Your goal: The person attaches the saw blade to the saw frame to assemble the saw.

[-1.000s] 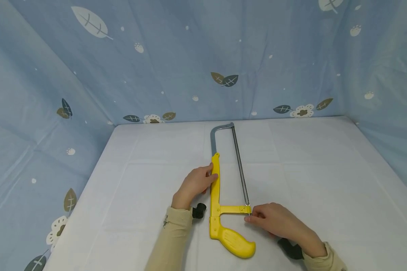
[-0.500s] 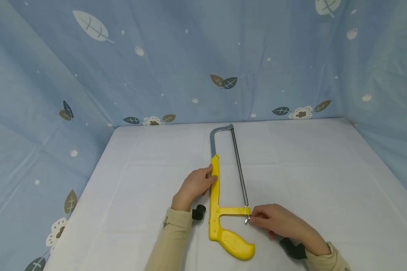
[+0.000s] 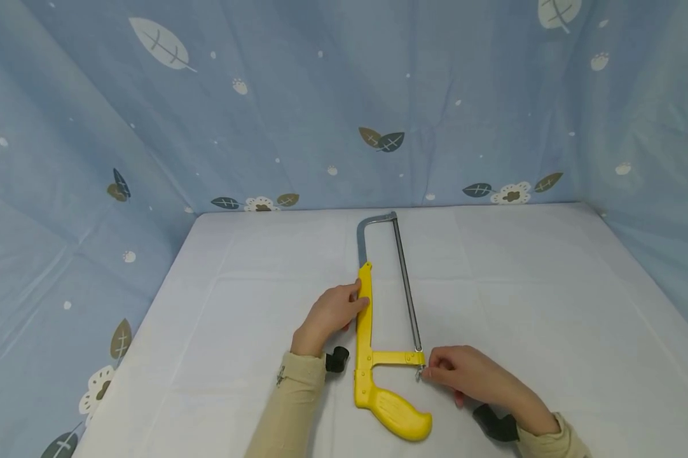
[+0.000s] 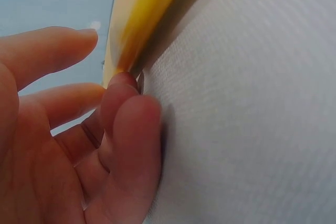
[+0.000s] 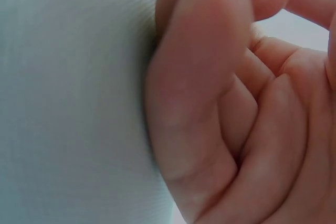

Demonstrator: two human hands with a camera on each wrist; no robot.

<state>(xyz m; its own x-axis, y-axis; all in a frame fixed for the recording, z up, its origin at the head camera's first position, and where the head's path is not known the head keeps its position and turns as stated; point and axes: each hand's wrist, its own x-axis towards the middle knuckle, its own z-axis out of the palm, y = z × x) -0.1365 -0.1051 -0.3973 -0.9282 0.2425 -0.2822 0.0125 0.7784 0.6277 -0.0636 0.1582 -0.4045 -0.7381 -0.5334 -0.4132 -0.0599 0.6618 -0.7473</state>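
Note:
A yellow hacksaw (image 3: 398, 415) lies flat on the white cloth, its handle towards me and its grey front arm (image 3: 361, 242) pointing away. My left hand (image 3: 329, 312) holds the yellow frame bar between thumb and fingers, halfway along. The blade (image 3: 407, 286) runs on the right side of the frame. At its near end, under the yellow crosspiece, a small metal wing nut (image 3: 419, 374) sticks out. Thumb and index finger of my right hand (image 3: 475, 375) pinch it. In the right wrist view, curled fingers (image 5: 199, 77) hide the nut.
The white cloth (image 3: 252, 254) covers the table. A blue curtain (image 3: 321, 95) with leaf prints stands behind and at both sides. Black wrist camera mounts (image 3: 337, 359) sit at both wrists.
The right thumb and fingertips have shifted slightly at the wing nut, which has come into view and changed its angle. The left hand and hacksaw stay put.

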